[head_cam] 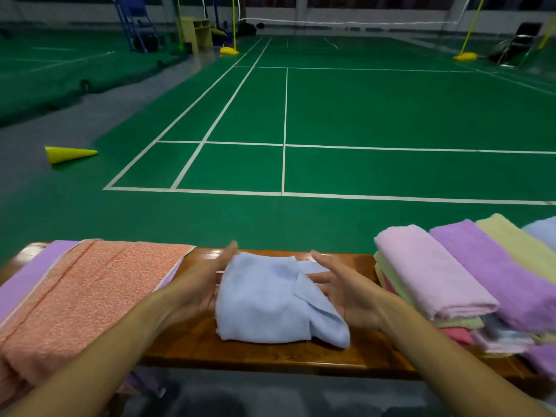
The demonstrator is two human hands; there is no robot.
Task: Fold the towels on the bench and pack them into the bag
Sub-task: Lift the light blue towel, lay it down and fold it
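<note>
Towels are what this job is about, and the one I'm working on, a light blue towel (pixel 270 299), lies in the middle of the wooden counter (pixel 270 358), roughly folded into a small bundle with one flap on its right side loose and crooked. My left hand (pixel 204 284) stands at its left edge and my right hand (pixel 346 293) at its right edge, both spread with straight fingers, palms facing inward; they bracket the bundle rather than pinch it, and I cannot tell for certain whether the palms touch the cloth, since both hands are blurred. To my left an orange patterned towel (pixel 90 284) lies spread over the counter on top of a purple cloth (pixel 27 275), neither of them folded small. To my right sits a heap of towels: a folded pink towel (pixel 427 272) on top, a purple towel (pixel 505 272) beside it, a pale yellow towel (pixel 517 242) beyond that, with more crumpled cloth underneath. I judge the task to be at an early or middle stage: the blue one needs squaring off, the pieces on my left are unfolded, and I cannot say how many in the right heap are finished. No bag is in view, so as far as I can see nothing is packed yet.
</note>
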